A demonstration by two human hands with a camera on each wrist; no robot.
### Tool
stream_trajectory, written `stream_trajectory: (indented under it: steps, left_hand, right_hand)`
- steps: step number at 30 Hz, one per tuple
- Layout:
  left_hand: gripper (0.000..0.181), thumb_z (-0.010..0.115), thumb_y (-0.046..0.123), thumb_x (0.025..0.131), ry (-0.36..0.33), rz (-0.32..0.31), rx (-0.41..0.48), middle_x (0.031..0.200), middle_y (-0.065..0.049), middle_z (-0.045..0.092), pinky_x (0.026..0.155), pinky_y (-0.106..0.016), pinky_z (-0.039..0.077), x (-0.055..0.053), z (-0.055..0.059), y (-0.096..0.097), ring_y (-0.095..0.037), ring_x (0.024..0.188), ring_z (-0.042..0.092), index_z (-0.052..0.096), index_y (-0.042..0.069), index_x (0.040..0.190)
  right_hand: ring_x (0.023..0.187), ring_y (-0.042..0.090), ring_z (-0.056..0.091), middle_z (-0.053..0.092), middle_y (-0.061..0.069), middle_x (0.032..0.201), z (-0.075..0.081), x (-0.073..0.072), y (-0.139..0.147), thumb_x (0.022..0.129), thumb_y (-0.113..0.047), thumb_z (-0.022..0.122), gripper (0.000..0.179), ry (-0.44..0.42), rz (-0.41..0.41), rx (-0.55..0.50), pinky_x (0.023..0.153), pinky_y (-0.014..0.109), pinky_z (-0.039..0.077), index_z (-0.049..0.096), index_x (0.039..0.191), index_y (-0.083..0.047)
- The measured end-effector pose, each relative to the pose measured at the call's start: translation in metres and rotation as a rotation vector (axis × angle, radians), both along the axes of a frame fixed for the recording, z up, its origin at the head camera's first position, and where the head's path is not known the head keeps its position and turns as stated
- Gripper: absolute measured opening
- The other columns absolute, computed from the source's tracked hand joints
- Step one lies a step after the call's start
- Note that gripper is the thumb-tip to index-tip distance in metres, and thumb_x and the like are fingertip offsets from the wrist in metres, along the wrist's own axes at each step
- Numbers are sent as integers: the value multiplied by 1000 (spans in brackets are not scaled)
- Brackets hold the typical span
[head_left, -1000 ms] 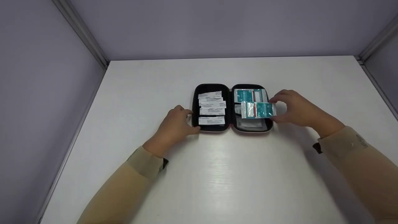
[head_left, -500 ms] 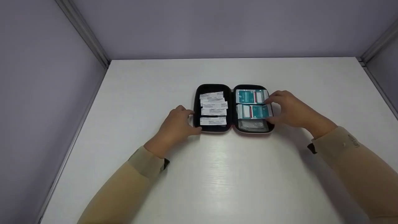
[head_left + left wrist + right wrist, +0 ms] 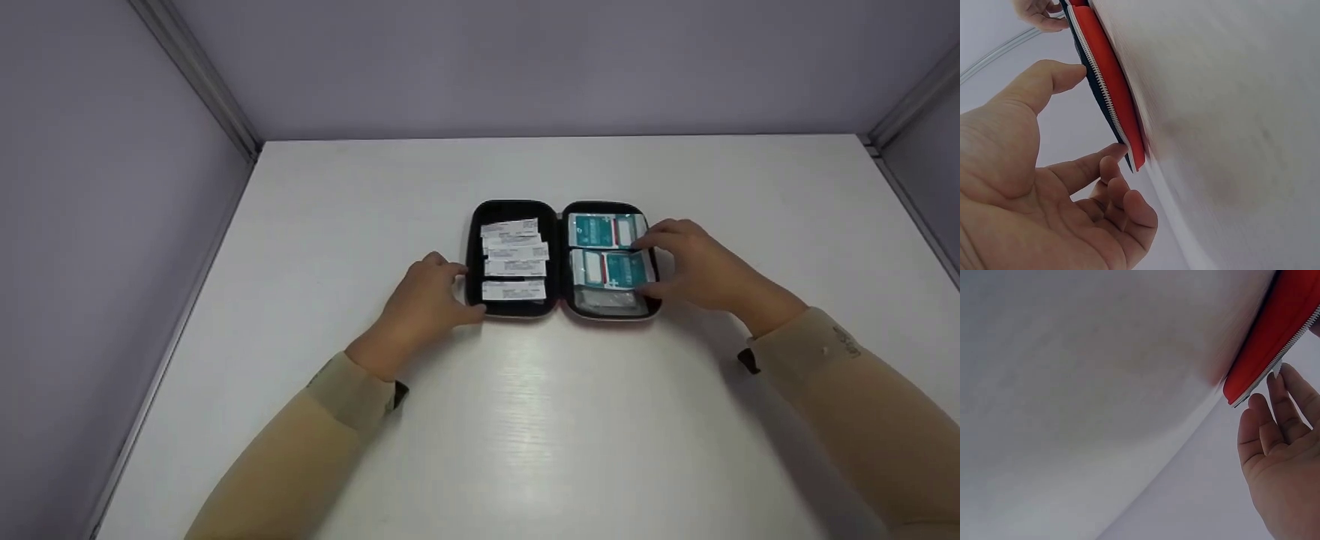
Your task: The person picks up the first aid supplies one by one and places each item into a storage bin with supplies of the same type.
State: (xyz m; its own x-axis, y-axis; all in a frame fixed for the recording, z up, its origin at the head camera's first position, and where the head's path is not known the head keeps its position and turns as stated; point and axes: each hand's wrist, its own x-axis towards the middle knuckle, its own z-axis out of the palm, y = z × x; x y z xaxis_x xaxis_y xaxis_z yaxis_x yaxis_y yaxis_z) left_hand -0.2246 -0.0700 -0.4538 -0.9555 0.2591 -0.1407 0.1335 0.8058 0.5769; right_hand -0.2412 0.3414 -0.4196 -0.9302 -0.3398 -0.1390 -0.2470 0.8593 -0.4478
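Observation:
An unzipped hard case [image 3: 510, 211], black inside and red outside, lies spread flat. Several narrow white sachets [image 3: 514, 268] fill its left half. The right half holds a teal-and-white packet [image 3: 592, 231] at the top, a second teal-and-white packet [image 3: 609, 270] below it, and a clear pouch [image 3: 609, 301] partly covered at the bottom. My left hand [image 3: 420, 300] grips the case's left side between thumb and fingertips; the left wrist view shows them on the zipped rim [image 3: 1100, 84]. My right hand [image 3: 697, 266] pinches the second packet's right end, and a white corner [image 3: 1278, 368] shows at the fingertips.
The case rests on a white table [image 3: 517, 420]. Grey panels stand behind the table [image 3: 525, 67] and along its left side [image 3: 97, 187], with metal posts at the corners.
My right hand has lowered the second packet into the right half of the case, below the first packet, moving slightly left. The left hand has kept its grip on the case.

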Motion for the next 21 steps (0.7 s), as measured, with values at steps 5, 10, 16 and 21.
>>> stream_trajectory:
  steps: [5,10,16,21]
  left_hand:
    - [76,90,42,92,1,-17,-3,134,-13,64,106,-43,57,-1,0,0,-27,118,59,68,1,152]
    - [76,86,41,95,-6,-21,-61,138,-14,62,110,-46,56,4,12,0,-30,123,59,65,1,156]
    - [75,84,50,97,24,-36,-129,138,-14,63,110,-48,56,3,17,-9,-33,127,59,66,5,155]
    - [69,81,51,99,105,-27,-159,136,-14,67,110,-50,57,-8,21,-26,-36,129,62,70,5,150]
  right_hand:
    - [160,44,40,49,20,168,2,2,2,93,-27,95,73,-19,-12,16,131,70,41,64,156,-6]
    - [162,45,39,50,20,168,5,2,2,93,-31,95,76,3,2,37,132,70,40,64,157,-7]
    - [162,47,38,50,21,169,13,1,10,101,-47,86,74,27,-15,48,132,73,38,62,159,-7]
    - [160,52,40,49,26,169,20,-2,34,109,-57,71,73,64,-58,112,130,76,35,61,159,-5]
